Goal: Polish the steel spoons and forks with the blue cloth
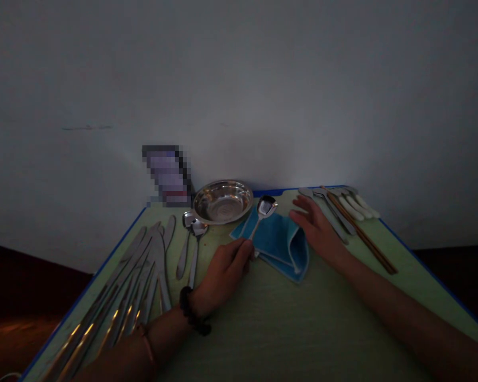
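Observation:
My left hand (pixel 228 268) is closed around the handle of a metal spoon (pixel 266 207), whose bowl points away from me over a blue cloth (pixel 276 239). The cloth lies crumpled on the table, its right edge folded up. Beside that fold is my right hand (pixel 313 225), fingers apart and holding nothing; I cannot tell whether it touches the cloth. A shiny metal bowl (pixel 223 202) stands just behind the spoon. To the left of my left hand lie two more spoons (pixel 199 228), their bowls against the metal bowl's rim.
Several metal knives (pixel 147 254) fan out along the table's left side. At the right lie wooden chopsticks (pixel 362 233), metal cutlery (pixel 330 212) and several white-handled utensils (pixel 352 207). A blurred-out phone-like device (pixel 167 175) leans on the wall (pixel 239 79) behind the green table (pixel 287 329).

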`<state>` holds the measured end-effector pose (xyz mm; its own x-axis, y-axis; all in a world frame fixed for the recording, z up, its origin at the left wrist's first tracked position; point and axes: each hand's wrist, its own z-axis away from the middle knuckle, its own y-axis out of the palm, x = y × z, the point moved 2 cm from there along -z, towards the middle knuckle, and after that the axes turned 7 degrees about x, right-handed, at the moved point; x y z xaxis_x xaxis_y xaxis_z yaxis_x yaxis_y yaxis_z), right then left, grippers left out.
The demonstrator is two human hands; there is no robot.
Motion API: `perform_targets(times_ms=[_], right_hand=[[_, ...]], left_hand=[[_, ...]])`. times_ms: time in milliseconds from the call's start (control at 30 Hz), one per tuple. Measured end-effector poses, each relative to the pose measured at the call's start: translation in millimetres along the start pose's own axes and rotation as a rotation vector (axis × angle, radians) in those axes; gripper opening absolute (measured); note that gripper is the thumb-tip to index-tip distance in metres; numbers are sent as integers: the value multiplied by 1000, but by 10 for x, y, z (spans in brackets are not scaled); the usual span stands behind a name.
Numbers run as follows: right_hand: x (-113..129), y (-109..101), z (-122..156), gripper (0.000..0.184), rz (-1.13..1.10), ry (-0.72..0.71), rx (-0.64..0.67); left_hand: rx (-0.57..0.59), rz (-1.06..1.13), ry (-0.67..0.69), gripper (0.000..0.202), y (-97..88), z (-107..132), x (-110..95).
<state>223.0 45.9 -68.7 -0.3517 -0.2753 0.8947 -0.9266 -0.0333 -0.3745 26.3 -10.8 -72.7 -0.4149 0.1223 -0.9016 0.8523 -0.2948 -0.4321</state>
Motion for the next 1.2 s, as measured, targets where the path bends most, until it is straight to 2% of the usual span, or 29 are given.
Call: perform_targets(times_ms=[67, 100, 167, 233, 300, 367, 433, 533, 633, 767, 867, 1000, 1200], right_hand=[[108, -84, -8, 47, 343, -172, -21], [166, -106, 1, 38, 492, -241, 45], [253, -101, 54, 30, 638, -314, 390], [298, -98, 144, 41, 665, -287, 677], [308, -134, 228, 61, 711, -201, 765], [297, -210, 284, 65, 821, -108, 723], [289, -291, 317, 54, 929, -42, 706], [327, -327, 318, 35, 990, -31, 700], [389, -220, 286, 26, 1013, -81, 595], [374, -11, 278, 14, 1070, -144, 611], [329, 14, 268, 18, 1111, -110, 620], [353, -95, 200, 17, 1053, -88, 606], [494, -274, 69, 21, 874, -57, 408]], left_hand=[[-15, 27, -3, 33, -3, -6, 31], [-16, 46, -8, 32, -3, -9, 43], [-33, 60, -12, 32, -7, -12, 52], [-60, 55, -8, 31, -12, -13, 41], [-77, 53, -5, 31, -14, -13, 18], [-74, 65, -13, 32, -11, -13, -6], [-68, 69, -32, 33, -10, -11, -23], [-59, 62, -58, 33, -12, -11, -32], [-64, 50, -62, 33, -18, -14, -36], [-68, 53, -61, 33, -20, -12, -31], [-56, 69, -60, 32, -17, -7, -15], [-53, 62, -44, 31, -15, -5, -1], [-66, 50, -30, 33, -13, -11, 1]])
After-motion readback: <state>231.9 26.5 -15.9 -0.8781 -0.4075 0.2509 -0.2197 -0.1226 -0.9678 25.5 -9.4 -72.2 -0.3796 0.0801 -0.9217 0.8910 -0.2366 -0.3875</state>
